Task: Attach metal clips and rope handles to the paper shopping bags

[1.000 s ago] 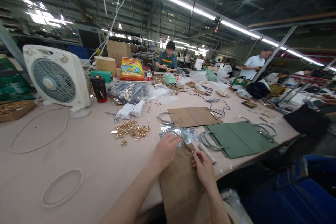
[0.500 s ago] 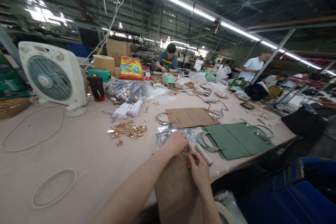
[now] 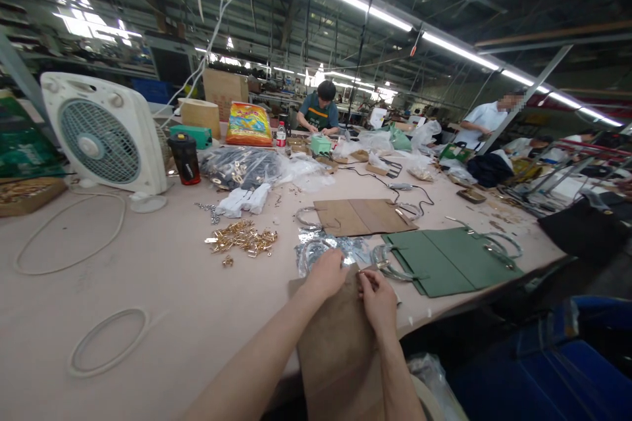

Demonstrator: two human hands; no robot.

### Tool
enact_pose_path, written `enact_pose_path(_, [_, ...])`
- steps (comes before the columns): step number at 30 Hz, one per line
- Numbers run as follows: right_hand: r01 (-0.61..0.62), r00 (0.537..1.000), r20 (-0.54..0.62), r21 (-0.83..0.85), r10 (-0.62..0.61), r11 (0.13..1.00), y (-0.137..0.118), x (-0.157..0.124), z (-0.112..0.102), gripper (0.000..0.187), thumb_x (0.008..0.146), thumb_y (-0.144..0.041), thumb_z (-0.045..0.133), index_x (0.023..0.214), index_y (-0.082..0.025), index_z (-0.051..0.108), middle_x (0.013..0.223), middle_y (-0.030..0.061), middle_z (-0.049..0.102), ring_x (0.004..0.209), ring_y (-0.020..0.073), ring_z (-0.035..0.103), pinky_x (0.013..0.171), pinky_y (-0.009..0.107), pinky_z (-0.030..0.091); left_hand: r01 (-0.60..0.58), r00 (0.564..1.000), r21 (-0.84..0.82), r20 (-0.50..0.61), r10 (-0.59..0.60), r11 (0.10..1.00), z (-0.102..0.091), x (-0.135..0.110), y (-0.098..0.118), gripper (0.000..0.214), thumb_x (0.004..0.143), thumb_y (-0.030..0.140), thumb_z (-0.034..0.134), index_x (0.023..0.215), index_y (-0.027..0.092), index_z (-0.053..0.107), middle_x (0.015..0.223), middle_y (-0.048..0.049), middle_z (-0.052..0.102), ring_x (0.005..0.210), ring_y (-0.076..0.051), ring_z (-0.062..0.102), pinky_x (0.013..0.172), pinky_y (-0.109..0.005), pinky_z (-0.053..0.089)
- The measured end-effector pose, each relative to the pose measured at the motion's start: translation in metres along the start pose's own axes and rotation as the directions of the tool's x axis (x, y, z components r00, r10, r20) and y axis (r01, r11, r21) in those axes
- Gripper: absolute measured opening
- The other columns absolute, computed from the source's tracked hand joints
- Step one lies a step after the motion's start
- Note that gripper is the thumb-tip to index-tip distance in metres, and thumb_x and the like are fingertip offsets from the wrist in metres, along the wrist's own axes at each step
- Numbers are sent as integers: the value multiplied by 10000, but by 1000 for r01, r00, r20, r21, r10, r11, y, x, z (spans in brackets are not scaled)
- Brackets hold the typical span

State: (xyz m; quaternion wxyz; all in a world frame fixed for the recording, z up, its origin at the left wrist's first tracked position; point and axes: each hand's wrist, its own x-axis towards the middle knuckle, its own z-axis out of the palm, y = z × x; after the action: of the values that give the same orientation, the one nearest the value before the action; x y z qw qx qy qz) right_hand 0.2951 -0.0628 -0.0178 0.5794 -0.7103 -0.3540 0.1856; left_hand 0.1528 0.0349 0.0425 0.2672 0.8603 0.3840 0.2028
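Counter: broad, pale pinkish counter (image 3: 187, 316), its front edge running up to the right.
Bag in hand: one flat, brown, leather-like bag (image 3: 336, 342); far end on the counter beneath both hands, near end reaching past the front edge.
Bag to the right: one flat, dark-green bag (image 3: 444, 263) with looped handles wrapped in clear film (image 3: 390, 266), just beyond the right hand.
Left hand: bare left hand (image 3: 328, 271), bent over the brown bag's far end; fingertips out of my sight, so I cannot tell whether they grip.
Right hand: bare right hand (image 3: 379, 299), thumb and forefinger pinched on the item below.
Pinched item: one small, thin piece (image 3: 361, 272) at the brown bag's far end, between the hands.
Slip risk: the overhang could, I judge, drag the brown bag off if both hands lifted; a loosened thumb could drop the piece.
Snag risk: a wide swing of the right hand might catch the green bag's handles.
Cut off: the brown bag's near end, below my view.
Hard to make out: the piece's shape and material; too small.
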Motion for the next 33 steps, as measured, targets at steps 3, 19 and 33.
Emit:
enact_pose_path(3, [-23,999,24,16,23,1000,3,5,-3,362,800,-539,725,926,-202,771,818,87,768,646,237,670,557,341,543,59,998,83,-1,-59,995,1,-15,-8,396,797,415,799,1083,163,692,1208,-170,687,1182,-373,610,1002,-466,487])
enact_pose_path(19, [52,997,54,7,-52,999,6,4,-8,381,786,-562,771,928,-210,800,917,105,795,784,268,706,699,366,542,92,995,126,35,-97,988,9,-10,-25,715,591,645,900,1129,213,713,1170,-131,694,1141,-365,632,945,-427,521])
enact_pose_path(33, [256,967,55,-208,-250,944,7,-5,-6,326,930,-504,644,1029,-220,770,980,92,779,834,255,695,786,377,532,36,993,79,110,-45,996,1,-2,-25,516,619,614,887,948,241,750,1016,-80,768,967,-329,722,807,-380,561])
